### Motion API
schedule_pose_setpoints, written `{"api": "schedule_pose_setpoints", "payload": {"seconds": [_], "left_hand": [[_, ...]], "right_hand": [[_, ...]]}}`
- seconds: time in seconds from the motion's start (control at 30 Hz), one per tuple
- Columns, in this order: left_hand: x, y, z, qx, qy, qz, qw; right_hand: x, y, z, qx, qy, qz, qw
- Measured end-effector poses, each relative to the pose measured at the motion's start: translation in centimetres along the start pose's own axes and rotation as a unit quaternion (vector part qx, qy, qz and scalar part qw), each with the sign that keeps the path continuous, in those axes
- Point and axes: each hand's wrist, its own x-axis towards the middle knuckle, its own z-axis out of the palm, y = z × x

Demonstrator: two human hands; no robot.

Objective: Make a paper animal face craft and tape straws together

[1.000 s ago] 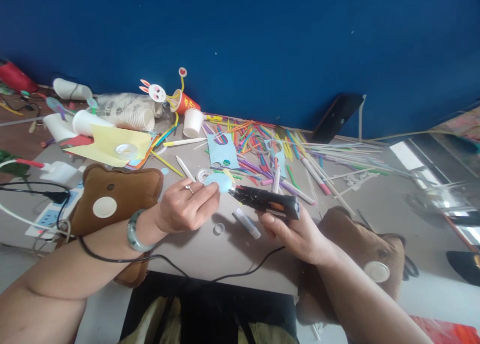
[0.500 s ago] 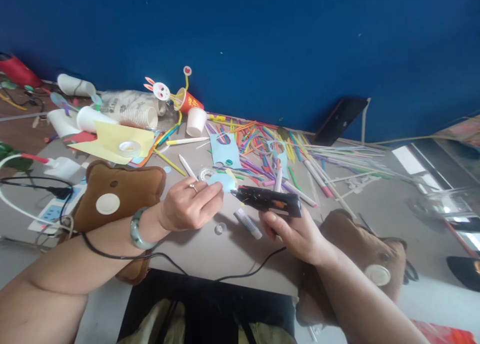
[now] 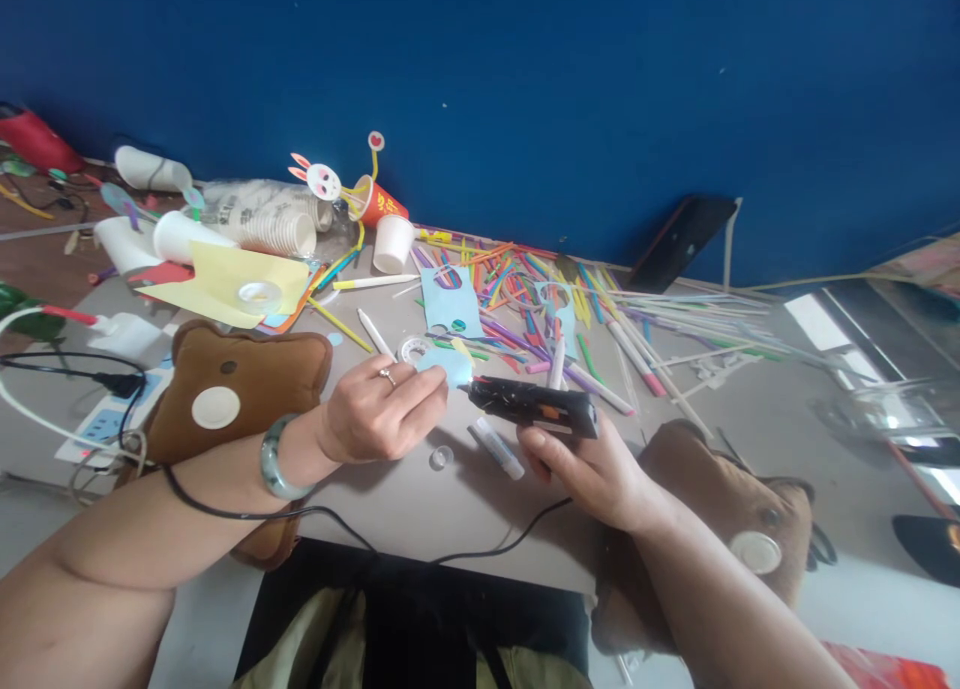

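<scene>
My left hand, with a ring and a bangle, pinches a light blue paper piece by its left side. My right hand is wrapped round a black glue gun, whose nozzle points left at the paper's lower right edge. Whether the nozzle touches the paper is too small to tell. Under the gun lies a glue stick tube, with a small clear cap to its left. A white tape roll sits just behind the blue paper.
Coloured sticks and pens spread across the back. Brown cushions lie on both sides. Behind are paper cups, yellow paper and a rabbit figure. A black cable crosses my left forearm and the front.
The glue gun in my right hand has shifted slightly left and tilted a little. My left hand and the blue paper stay almost still.
</scene>
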Motion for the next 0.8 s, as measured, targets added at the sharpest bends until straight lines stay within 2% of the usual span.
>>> {"api": "schedule_pose_setpoints", "payload": {"seconds": [0.2, 0.43, 0.63, 0.8], "left_hand": [[-0.04, -0.01, -0.01, 0.007, -0.003, 0.002, 1.0], [-0.19, -0.04, 0.21, 0.008, -0.013, -0.014, 1.0], [-0.31, -0.03, 0.3, 0.002, -0.014, -0.015, 1.0], [-0.34, -0.01, 0.36, 0.001, -0.015, -0.021, 1.0]], "right_hand": [[-0.12, 0.11, 0.11, 0.006, -0.001, 0.006, 1.0], [-0.19, 0.16, 0.14, 0.151, 0.043, 0.031, 0.987], [0.15, 0.3, -0.18, 0.224, 0.016, 0.112, 0.968], [0.19, 0.65, 0.03, 0.239, -0.003, 0.108, 0.965]]}}
